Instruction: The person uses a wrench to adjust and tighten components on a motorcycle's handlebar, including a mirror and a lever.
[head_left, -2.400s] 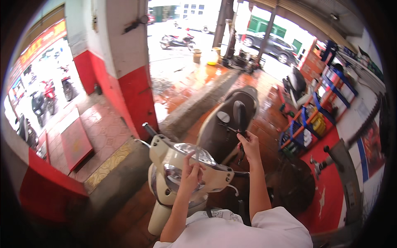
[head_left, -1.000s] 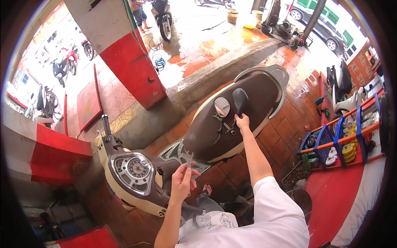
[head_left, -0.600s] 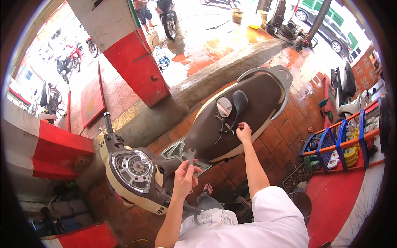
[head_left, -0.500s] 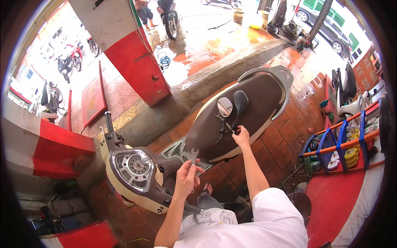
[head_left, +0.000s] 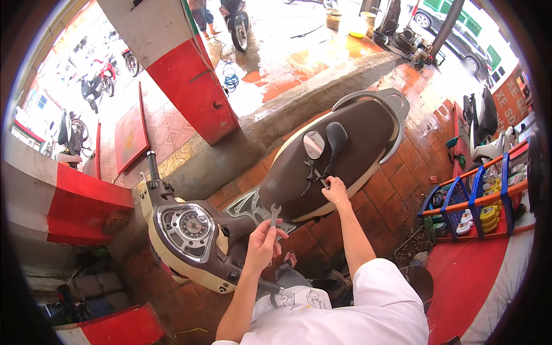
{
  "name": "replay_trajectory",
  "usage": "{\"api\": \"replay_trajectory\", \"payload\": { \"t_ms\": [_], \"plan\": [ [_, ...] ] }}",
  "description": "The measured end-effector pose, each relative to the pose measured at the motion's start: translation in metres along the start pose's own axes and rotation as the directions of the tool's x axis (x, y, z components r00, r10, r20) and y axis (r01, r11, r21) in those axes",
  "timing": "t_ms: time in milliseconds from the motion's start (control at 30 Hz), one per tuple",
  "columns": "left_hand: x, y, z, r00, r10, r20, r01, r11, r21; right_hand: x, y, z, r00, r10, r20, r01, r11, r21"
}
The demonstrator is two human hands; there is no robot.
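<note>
My left hand (head_left: 261, 246) is closed around an open-end wrench (head_left: 275, 214), its jaw pointing up over the scooter's footboard area. On the brown scooter seat (head_left: 368, 123) lie two detached rear-view mirrors: one shows its glass (head_left: 314, 145), the other its black back (head_left: 336, 137). Their dark stems point toward me. My right hand (head_left: 335, 191) reaches to the seat's near edge, fingers pinched on the end of a second wrench (head_left: 322, 181) lying by the stems. The fingers partly cover that wrench. The cream-and-brown scooter has a round speedometer (head_left: 192, 228) at the left.
A red-and-white pillar (head_left: 192, 86) rises beyond the scooter beside a raised concrete ledge (head_left: 322, 86). At the right stands a blue-and-orange rack (head_left: 474, 192) holding bottles. Other motorbikes (head_left: 238, 26) and a person's legs (head_left: 202, 20) are farther off. Red tiles cover the floor.
The left hand and its wrench have shifted slightly right and up. The right hand stays at the second wrench, which has turned or slid slightly by the mirror stems.
</note>
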State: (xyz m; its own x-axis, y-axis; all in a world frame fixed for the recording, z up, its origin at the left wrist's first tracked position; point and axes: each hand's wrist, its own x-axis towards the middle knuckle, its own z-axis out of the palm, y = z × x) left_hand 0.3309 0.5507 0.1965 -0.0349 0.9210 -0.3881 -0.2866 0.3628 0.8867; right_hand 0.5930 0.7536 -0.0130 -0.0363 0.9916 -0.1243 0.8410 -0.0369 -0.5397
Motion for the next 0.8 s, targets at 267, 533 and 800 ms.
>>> {"api": "replay_trajectory", "payload": {
  "t_ms": [267,533,800],
  "plan": [
    [0.018,-0.007,0.002,0.997,-0.062,0.036,0.059,0.994,0.089,0.008,0.006,-0.013,0.983,0.024,0.181,-0.01,0.997,-0.077],
    [0.186,-0.064,0.02,0.976,-0.196,-0.099,0.217,0.933,0.286,-0.005,0.006,0.002,1.0,-0.003,-0.013,0.002,0.999,-0.045],
    [0.287,-0.116,0.034,0.957,0.093,-0.275,0.151,0.651,0.744,-0.013,0.01,0.007,0.997,0.016,-0.073,-0.01,0.997,0.081]
  ]
}}
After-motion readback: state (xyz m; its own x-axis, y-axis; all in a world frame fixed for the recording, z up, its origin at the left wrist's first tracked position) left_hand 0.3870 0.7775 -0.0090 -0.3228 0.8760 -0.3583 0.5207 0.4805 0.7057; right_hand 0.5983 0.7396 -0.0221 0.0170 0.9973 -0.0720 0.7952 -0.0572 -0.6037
